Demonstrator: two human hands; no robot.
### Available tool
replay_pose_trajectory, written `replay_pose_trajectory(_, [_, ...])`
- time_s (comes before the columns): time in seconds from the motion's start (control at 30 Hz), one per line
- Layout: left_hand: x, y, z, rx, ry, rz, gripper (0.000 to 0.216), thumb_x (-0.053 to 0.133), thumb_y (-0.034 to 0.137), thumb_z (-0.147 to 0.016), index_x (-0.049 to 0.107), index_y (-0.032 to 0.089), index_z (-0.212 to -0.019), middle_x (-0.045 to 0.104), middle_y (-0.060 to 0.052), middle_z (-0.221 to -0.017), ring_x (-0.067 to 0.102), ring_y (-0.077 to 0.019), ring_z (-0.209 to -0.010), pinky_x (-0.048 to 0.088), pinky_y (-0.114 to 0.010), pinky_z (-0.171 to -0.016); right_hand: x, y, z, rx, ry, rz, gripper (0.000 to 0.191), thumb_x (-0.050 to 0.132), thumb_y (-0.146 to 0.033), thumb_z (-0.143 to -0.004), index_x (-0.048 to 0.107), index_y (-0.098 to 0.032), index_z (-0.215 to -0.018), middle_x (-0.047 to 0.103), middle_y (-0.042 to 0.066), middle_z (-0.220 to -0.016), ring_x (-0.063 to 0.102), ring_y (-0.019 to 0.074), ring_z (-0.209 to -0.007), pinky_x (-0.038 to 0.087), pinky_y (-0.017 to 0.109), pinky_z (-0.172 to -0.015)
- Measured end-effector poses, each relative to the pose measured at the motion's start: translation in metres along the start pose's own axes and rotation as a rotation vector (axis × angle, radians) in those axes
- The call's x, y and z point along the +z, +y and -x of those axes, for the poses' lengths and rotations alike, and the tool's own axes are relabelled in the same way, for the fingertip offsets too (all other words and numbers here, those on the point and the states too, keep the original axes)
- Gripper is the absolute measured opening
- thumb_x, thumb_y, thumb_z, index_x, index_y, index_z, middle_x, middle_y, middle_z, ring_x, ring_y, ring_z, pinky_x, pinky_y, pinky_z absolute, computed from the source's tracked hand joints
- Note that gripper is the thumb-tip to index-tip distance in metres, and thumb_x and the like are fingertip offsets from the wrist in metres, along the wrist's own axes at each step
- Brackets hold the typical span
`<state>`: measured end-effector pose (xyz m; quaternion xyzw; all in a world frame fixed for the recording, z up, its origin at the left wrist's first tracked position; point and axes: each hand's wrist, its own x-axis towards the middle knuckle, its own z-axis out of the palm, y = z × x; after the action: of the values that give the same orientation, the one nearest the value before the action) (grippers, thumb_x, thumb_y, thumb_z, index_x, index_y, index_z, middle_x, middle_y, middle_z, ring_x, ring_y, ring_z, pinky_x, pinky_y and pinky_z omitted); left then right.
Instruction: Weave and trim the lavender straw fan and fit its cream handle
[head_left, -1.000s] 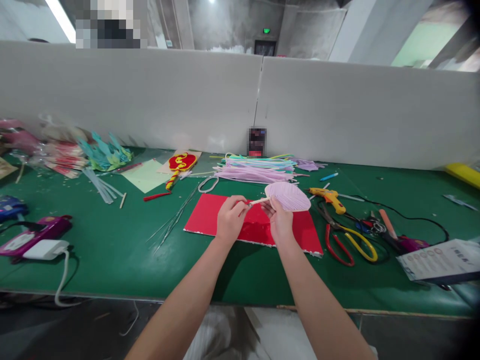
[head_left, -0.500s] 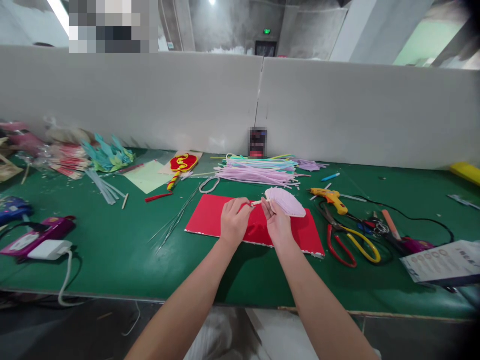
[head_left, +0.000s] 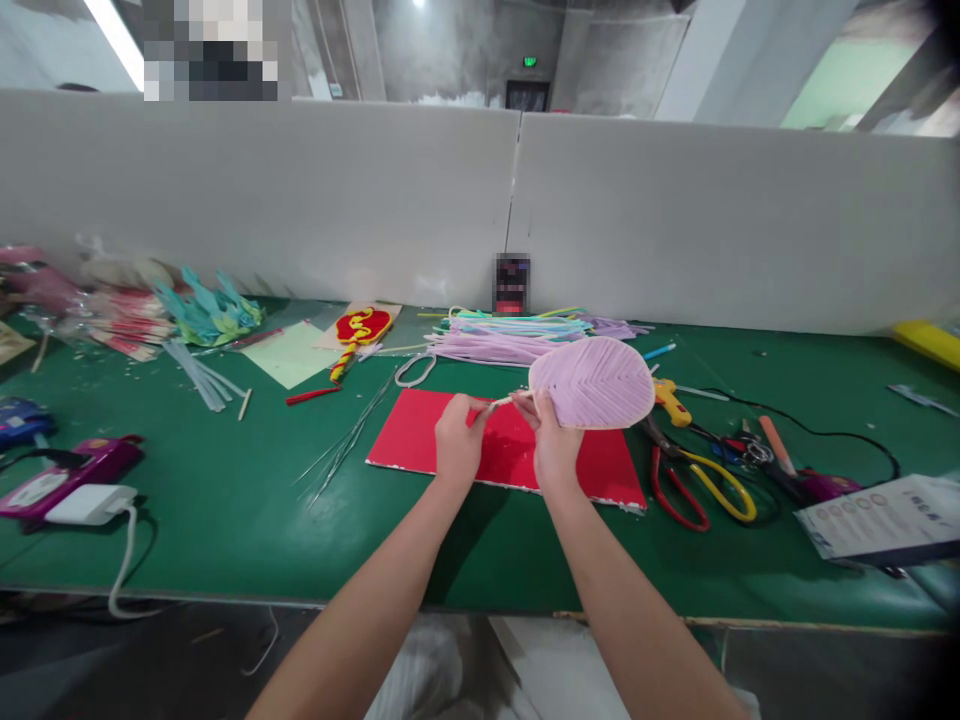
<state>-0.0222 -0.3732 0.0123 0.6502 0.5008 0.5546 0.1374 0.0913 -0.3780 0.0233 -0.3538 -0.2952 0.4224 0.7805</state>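
Note:
Both hands hold a small hand fan above a red board. The fan has an oval lilac face of pipe cleaners laid in a slanting pattern, with a pale rim and a thin cream handle. My left hand pinches the end of the handle. Near the base of the fan's face, the fingers of my right hand close on the handle. The face points to the right, its broad side turned up toward me.
Behind the board lies a pile of lilac pipe cleaners. A red and yellow fan and thin wires lie to the left. Pliers, a yellow glue gun and a box sit right. A power strip lies far left.
The fan has been turned so that its whole oval face shows; before, it was tilted and looked narrower. Both hands still hold the handle, slightly shifted.

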Motion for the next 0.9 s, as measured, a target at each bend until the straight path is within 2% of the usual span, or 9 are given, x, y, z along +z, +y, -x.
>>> replay_pose_trajectory(0.23, [-0.001,0.001,-0.007,-0.284,-0.053,0.281,0.01,0.06,0.026,-0.072,0.054,0.019,-0.069,0.059,0.001,-0.069,0.056,-0.014,-0.072,0.043,-0.027,-0.072,-0.001,0.001,-0.003,0.017,0.008,0.007,0.027,0.064,-0.031,-0.071,0.06,-0.017,-0.093,0.068,0.002,-0.074,0.067,0.0209,-0.073,0.055,0.045,-0.078])
replay_pose_trajectory(0.43, [0.002,-0.01,-0.011,-0.421,-0.123,0.482,0.023,0.066,0.028,-0.065,0.054,0.019,-0.083,0.061,0.002,-0.066,0.059,-0.0139,-0.068,0.044,-0.026,-0.067,-0.004,0.003,-0.006,0.022,0.014,-0.02,0.029,0.065,-0.029,-0.071,0.059,-0.017,-0.096,0.068,0.001,-0.073,0.067,0.0203,-0.069,0.055,0.045,-0.078])
replay_pose_trajectory(0.57, [0.003,-0.019,-0.012,-0.54,-0.189,0.614,0.027,0.068,0.03,-0.061,0.055,0.017,-0.081,0.06,0.002,-0.061,0.062,-0.015,-0.068,0.046,-0.028,-0.07,-0.007,0.004,-0.007,0.058,-0.01,-0.027,0.029,0.066,-0.028,-0.071,0.058,-0.017,-0.096,0.069,0.002,-0.075,0.068,0.0203,-0.07,0.054,0.045,-0.078])
replay_pose_trajectory(0.77, [-0.001,-0.02,-0.013,-0.711,-0.285,0.789,0.024,0.07,0.027,-0.057,0.055,0.017,-0.073,0.062,0.0,-0.064,0.063,-0.0145,-0.061,0.05,-0.032,-0.07,-0.009,0.001,-0.009,0.097,-0.058,-0.016,0.025,0.067,-0.028,-0.069,0.06,-0.018,-0.091,0.068,0.0,-0.072,0.068,0.0203,-0.069,0.054,0.044,-0.077])
replay_pose_trajectory(0.9, [-0.006,-0.018,-0.014,-0.764,-0.374,0.826,0.018,0.069,0.022,-0.058,0.057,0.017,-0.07,0.062,-0.003,-0.063,0.062,-0.015,-0.058,0.052,-0.035,-0.069,-0.009,0.0,-0.007,0.109,-0.084,-0.016,0.026,0.067,-0.028,-0.069,0.059,-0.017,-0.091,0.068,0.0,-0.071,0.067,0.0205,-0.066,0.055,0.044,-0.074])
